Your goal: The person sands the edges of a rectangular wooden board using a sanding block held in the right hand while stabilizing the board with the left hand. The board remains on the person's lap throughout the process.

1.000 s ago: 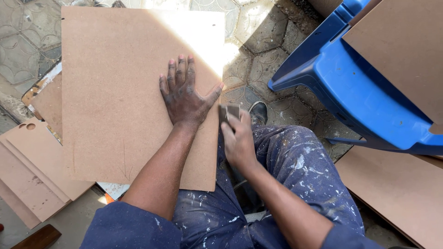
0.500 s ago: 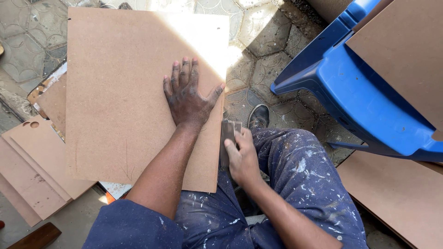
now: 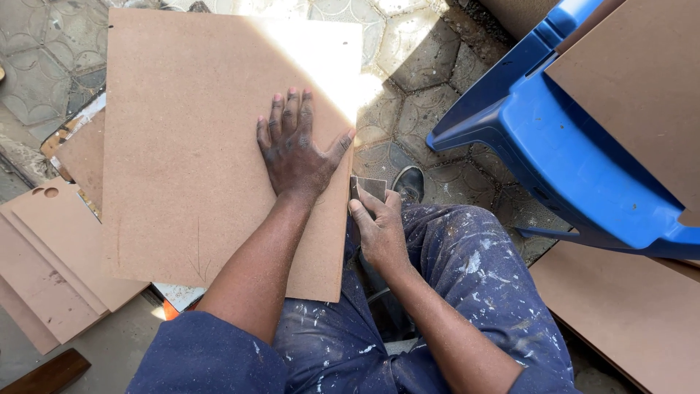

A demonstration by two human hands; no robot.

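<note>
A large brown fibreboard panel [image 3: 204, 146] lies across the person's lap and out over the patterned paving [image 3: 408, 80]; it is the landmark for everything else here. The left hand [image 3: 295, 149] lies flat and open on the panel's upper face, near its right edge, fingers spread and pointing away from the body, thumb reaching toward that edge. The right hand [image 3: 379, 226] is just beside the panel's right edge, closed around a small dark sanding block [image 3: 368, 188] that it presses against the edge. Under the panel's near right corner are the person's paint-spattered blue trousers [image 3: 474, 292], and a dark shoe [image 3: 408, 182] shows just right of the block. To the left of the panel, partly tucked beneath it, lies a stack of smaller brown boards [image 3: 51, 270], one with a round hole. Well to the right of the panel stands a blue plastic chair [image 3: 569, 160], which carries another brown board [image 3: 642, 95] on its seat. A further brown sheet [image 3: 627, 306] lies on the ground below the chair.
</note>
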